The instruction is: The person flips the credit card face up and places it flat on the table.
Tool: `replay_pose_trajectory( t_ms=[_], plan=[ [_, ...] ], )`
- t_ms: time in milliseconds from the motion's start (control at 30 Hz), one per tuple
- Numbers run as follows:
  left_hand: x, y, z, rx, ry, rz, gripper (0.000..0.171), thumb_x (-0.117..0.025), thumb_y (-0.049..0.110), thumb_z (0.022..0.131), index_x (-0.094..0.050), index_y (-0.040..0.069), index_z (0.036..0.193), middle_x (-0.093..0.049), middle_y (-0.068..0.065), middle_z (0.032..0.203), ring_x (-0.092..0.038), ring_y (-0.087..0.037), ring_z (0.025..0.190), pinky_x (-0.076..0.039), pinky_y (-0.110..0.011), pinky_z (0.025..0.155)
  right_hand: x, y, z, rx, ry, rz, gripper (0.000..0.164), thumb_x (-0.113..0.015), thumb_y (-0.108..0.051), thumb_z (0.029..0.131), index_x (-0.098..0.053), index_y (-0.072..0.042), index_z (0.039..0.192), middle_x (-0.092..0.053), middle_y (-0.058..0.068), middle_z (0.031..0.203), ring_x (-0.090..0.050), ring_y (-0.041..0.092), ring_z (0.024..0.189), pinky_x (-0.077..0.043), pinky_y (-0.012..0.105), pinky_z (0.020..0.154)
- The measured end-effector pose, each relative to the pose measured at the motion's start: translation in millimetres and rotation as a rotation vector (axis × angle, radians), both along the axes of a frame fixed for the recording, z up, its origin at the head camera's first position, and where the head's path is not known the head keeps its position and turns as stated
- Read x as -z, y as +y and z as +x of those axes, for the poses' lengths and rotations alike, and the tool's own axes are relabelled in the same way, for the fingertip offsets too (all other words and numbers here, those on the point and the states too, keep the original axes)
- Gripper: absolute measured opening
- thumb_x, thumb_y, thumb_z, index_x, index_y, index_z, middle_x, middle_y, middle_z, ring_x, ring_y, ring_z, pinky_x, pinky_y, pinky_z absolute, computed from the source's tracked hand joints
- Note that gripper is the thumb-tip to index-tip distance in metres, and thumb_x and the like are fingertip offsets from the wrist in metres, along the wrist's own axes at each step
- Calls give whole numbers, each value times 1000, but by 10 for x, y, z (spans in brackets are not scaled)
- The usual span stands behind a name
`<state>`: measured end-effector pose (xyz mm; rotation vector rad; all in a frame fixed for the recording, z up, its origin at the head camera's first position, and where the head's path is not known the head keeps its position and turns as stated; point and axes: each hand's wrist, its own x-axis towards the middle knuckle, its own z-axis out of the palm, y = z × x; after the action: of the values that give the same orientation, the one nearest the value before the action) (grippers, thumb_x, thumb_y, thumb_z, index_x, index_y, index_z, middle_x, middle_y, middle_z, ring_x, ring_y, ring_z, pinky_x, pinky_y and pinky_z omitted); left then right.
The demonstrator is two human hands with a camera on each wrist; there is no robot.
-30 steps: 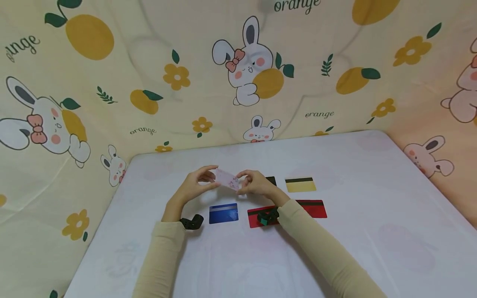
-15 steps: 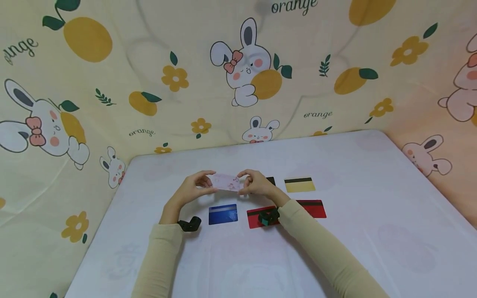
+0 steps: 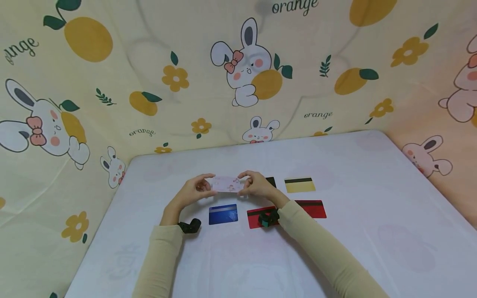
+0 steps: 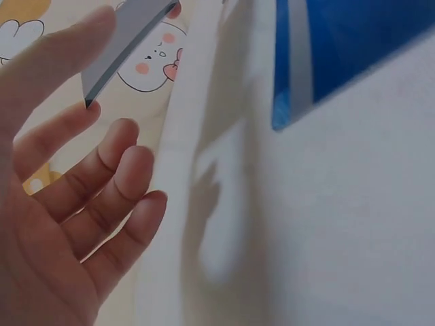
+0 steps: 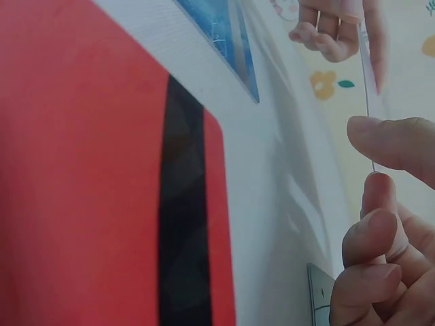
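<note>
A pale pink card with a small printed pattern is held up over the table between both hands, face towards the head camera. My left hand pinches its left end between thumb and index finger; the other fingers are bent and apart from the card in the left wrist view. At the opposite end, my right hand pinches it by thumb and fingertip. The right wrist view shows the card nearly edge-on. Below the hands lies a blue card with a silver stripe.
A red card lies partly under the right wrist camera. Another red card is right of it, partly behind the sleeve. Further back lie a gold card and a dark card, mostly hidden by the right hand.
The pink card has turned from a slant, left end higher, to nearly level. My left hand has shifted slightly left and down with its end; the right hand has barely moved.
</note>
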<state>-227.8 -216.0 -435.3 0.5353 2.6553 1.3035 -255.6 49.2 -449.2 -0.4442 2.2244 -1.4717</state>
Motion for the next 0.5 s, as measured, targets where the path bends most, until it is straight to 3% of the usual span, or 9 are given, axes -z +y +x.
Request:
replay_pose_trajectory(
  t_ms=[500],
  plan=[
    [118,-16,-9,-13,-56,-46,59,-77,22,81,-54,7,134,-59,-6,82,-48,-11,71,-41,-20,63,-16,-4,30,-16,7,63,57,-72,-2,79,-49,-2,131,-51,-6,59,-43,8,52,-35,20,52]
  ],
)
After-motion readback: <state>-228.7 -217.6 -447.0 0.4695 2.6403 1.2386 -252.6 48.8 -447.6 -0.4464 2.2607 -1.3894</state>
